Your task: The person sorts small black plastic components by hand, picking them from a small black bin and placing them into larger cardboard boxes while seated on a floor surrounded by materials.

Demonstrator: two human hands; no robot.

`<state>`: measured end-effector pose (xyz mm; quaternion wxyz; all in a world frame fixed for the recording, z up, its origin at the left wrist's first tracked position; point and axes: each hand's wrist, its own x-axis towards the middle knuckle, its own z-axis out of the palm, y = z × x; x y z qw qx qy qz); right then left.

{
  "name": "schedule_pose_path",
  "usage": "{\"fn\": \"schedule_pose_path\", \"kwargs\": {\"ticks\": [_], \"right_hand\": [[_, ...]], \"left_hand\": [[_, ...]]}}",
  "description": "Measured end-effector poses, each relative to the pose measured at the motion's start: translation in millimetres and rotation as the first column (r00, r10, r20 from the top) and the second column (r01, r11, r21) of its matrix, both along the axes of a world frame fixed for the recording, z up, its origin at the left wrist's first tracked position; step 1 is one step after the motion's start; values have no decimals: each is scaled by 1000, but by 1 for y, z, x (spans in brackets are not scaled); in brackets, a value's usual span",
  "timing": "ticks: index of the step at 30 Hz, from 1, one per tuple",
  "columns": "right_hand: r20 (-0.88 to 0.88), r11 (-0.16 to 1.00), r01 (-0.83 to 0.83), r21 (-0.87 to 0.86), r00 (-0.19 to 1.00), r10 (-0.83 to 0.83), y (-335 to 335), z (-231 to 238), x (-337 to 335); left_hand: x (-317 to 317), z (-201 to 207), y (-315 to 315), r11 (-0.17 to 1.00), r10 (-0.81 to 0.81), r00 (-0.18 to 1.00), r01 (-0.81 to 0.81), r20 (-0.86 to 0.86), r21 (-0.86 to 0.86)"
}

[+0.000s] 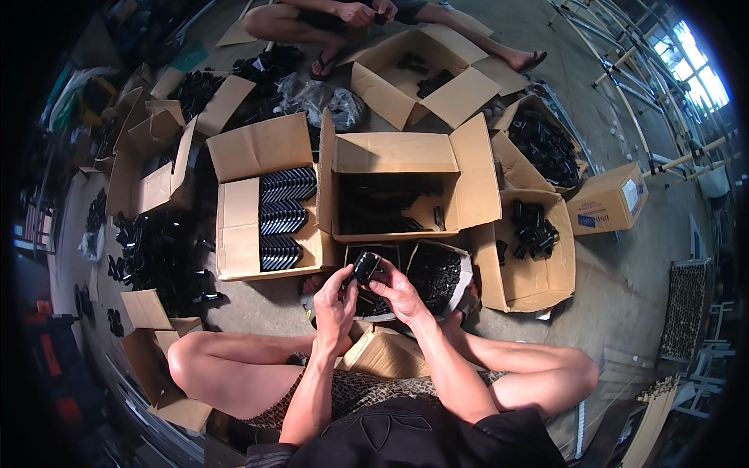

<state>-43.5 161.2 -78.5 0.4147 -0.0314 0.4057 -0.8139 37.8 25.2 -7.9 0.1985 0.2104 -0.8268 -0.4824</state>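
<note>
The concrete floor [624,257] carries everything here, and open cardboard boxes cover most of it. The biggest, a deep box [394,187] at the middle of the floor, holds a dark jumble of black parts low inside. Just left of it, a shallower box [265,207] holds neat stacked rows of black pieces. To the right, a flap-open box [530,249] has a small heap of black parts, and behind it another box [542,144] is filled with more. A closed carton [608,204] lies near the floor's right edge. At the far edge another person sits behind a nearly empty box [421,78]. A loose pile of black parts [156,257] spreads toward the left edge.

Nearest the person's crossed legs, a small lined box [433,273] holds tiny dark pieces.

Above it, both hands meet on one small black part [365,267]. The left hand [334,306] pinches its lower side with narrow, curled fingers; the right hand [396,292] closes on it from the right, thumb and forefinger holding it.

The part looks like rigid plastic: light, stiff, probably a bit slick, best held by its edges with fingertips.
</note>
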Motion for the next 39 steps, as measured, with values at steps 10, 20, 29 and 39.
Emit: {"fn": "schedule_pose_path", "kwargs": {"ticks": [10,20,29,39], "right_hand": [[-61,999,1,43,998,1,-5,13,2],[-105,997,2,72,994,5,-5,3,2],[-98,997,-5,71,995,12,-7,2,2],[-377,780,83,620,903,204,-6,16,0]], "left_hand": [[1,-7,-4,1000,-13,998,11,57,25],[1,-10,-2,1000,-9,997,8,74,17],[1,-17,-4,999,-1,1000,2,10,-48],[1,-51,1,837,-62,997,25,49,547]]}}
